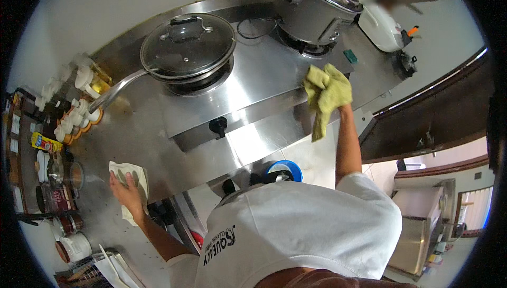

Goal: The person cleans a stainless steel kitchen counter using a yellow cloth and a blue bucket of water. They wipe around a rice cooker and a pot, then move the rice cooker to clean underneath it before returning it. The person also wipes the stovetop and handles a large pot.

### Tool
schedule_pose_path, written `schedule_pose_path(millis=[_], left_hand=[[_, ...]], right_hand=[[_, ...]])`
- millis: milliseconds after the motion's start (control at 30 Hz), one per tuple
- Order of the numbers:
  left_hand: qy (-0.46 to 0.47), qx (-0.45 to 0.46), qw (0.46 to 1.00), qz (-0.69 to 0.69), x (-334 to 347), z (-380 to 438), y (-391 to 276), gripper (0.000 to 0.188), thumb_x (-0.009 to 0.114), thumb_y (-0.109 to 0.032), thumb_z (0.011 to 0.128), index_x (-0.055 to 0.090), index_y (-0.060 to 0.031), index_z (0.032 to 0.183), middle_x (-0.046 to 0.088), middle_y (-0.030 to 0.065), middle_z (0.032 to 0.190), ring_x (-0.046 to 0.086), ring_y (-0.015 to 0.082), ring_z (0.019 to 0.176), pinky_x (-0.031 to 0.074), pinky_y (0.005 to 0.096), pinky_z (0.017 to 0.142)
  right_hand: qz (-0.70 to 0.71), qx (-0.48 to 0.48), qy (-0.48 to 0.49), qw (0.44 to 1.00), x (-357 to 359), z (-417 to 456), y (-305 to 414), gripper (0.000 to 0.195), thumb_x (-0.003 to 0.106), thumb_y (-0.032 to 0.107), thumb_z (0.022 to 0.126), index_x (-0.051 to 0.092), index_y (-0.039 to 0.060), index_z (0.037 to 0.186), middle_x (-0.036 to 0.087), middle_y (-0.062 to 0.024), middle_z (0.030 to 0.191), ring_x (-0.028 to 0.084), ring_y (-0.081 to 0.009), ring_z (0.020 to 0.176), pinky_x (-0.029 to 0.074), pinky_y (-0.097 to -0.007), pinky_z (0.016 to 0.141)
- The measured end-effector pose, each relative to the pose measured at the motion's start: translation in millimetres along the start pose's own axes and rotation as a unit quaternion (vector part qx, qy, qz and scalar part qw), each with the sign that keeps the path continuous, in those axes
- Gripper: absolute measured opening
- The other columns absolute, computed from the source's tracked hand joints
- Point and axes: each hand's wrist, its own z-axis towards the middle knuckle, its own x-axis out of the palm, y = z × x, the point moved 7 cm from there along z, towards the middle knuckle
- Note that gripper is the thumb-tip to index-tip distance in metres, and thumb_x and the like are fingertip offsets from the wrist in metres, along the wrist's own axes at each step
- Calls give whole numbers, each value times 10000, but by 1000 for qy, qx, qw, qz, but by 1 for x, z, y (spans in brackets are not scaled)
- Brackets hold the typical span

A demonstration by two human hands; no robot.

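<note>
At the left, my left hand [128, 195] lies with fingers spread on a cream cloth [139, 181], pressing it against the steel counter [119, 137]. My right hand [345, 109] is mostly hidden behind a bunched yellow-green cloth [330, 94], which it holds at the front right edge of the steel gas stove [253, 74]. One end of that cloth hangs below the edge. A frying pan with a glass lid [188, 48] sits on the left burner. On the right burner stands a large grey rice cooker [317, 14] with a lid.
A green scouring pad [350, 56] lies right of the stove, before a white appliance [380, 30]. White-lidded spice containers [75, 119], an oil pitcher [93, 80] and several jars [55, 199] line the left side. A black knob [218, 126] juts from the stove front. Below is a blue bucket [295, 169].
</note>
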Motion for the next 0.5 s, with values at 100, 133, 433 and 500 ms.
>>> schedule_pose_path(millis=[100,133,433,500], left_hand=[[-3,52,999,-6,4,8,-4,528,511,-305,815,365,-22,1236,376,197,1244,362,353,1131,285,419,936],[-9,72,997,-10,5,9,-5,527,511,-301,816,363,-22,1238,373,195,1247,361,351,1133,282,418,938],[12,52,995,-84,6,12,-36,515,506,-271,823,354,-13,1241,371,205,1245,316,348,1172,248,415,961],[12,26,996,-87,4,4,-22,511,507,-261,823,354,-10,1241,371,208,1245,325,350,1166,252,410,960]], right_hand=[[-347,-9,10,938,60,-6,6,253,596,131,753,563,42,988,576,-63,988,548,-168,853,455,-297,759],[-373,-16,19,928,84,-18,16,251,592,132,759,561,43,991,574,-61,988,546,-166,850,455,-297,758],[360,137,140,912,80,-31,-13,228,551,139,815,538,52,1025,558,-43,989,531,-152,823,463,-300,754],[284,11,108,953,39,17,9,208,593,115,772,571,51,968,582,-37,955,537,-135,839,463,-296,739]])
